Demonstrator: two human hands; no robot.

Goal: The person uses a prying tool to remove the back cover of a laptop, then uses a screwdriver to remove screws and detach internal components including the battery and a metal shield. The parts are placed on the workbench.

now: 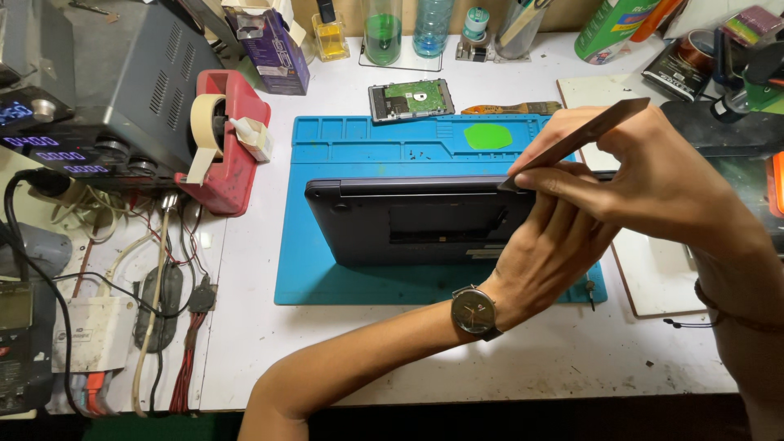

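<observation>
Nearest, left hand (549, 255), wristwatch (474, 312) on its wrist, grips the right side of the black laptop (408, 220), which lies base-up on the blue repair mat (327, 282). Right hand (653, 184) pinches a flat pry tool (584, 135), tip at the laptop's rear edge. Beyond lies a bare hard drive (411, 100).

Single head view, looking steeply down at workbench (506, 367) from person's side, close, arm's-reach range
</observation>
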